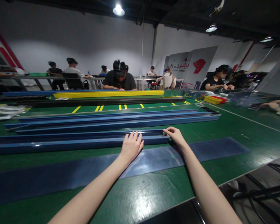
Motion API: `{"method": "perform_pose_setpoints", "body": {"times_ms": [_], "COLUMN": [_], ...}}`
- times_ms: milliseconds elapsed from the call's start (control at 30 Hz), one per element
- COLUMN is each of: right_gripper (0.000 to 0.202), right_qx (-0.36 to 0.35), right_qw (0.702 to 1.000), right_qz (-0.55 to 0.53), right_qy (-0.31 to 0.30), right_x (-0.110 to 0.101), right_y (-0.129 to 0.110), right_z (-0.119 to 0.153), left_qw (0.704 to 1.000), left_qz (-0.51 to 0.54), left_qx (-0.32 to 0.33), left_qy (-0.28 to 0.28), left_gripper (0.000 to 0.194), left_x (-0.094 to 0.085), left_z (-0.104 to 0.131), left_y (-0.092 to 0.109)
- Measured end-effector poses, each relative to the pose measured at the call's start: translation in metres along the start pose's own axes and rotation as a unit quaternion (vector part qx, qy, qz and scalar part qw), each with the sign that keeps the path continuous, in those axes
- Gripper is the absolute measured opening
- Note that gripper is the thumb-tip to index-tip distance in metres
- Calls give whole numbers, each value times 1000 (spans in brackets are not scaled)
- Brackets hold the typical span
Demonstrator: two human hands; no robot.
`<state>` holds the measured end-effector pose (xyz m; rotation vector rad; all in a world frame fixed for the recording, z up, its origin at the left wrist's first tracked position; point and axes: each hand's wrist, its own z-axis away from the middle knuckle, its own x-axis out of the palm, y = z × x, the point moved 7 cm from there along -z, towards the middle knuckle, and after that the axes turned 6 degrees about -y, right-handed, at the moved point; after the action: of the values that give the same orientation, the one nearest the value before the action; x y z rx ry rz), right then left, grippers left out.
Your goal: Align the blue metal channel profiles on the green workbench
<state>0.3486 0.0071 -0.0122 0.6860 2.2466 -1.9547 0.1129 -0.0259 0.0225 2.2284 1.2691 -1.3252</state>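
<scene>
A long blue channel-shaped strip lies across the table in front of me, its right end beside my right hand. My left hand rests on its near wall, fingers spread over the edge into the channel. At the strip's right end, my right hand is closed in a pinch. A tiny piece shows at the fingertips, too small to name. Below both arms lies a flat, translucent bluish sheet, with a crease near its middle.
More blue strips lie behind, then a black strip and a yellow one. Plastic wrapping is at the left; a yellow tray stands at the right. Several people sit at tables beyond. The green table's front edge runs diagonally at lower right.
</scene>
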Motion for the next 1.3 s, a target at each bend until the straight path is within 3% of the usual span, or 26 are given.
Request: {"method": "perform_pose_setpoints", "body": {"times_ms": [633, 1300], "right_gripper": [37, 22], "right_qx": [-8, 22], "right_qw": [1000, 999], "right_qz": [-28, -25], "right_qy": [-4, -24], "right_x": [0, 1], "right_y": [5, 3], "right_z": [-5, -1], "left_qw": [1000, 1000], "left_qz": [-10, -2], "left_qx": [13, 7], "left_qy": [-19, -17], "left_gripper": [25, 22], "left_x": [-3, -3], "left_z": [-2, -2], "left_y": [3, 1]}}
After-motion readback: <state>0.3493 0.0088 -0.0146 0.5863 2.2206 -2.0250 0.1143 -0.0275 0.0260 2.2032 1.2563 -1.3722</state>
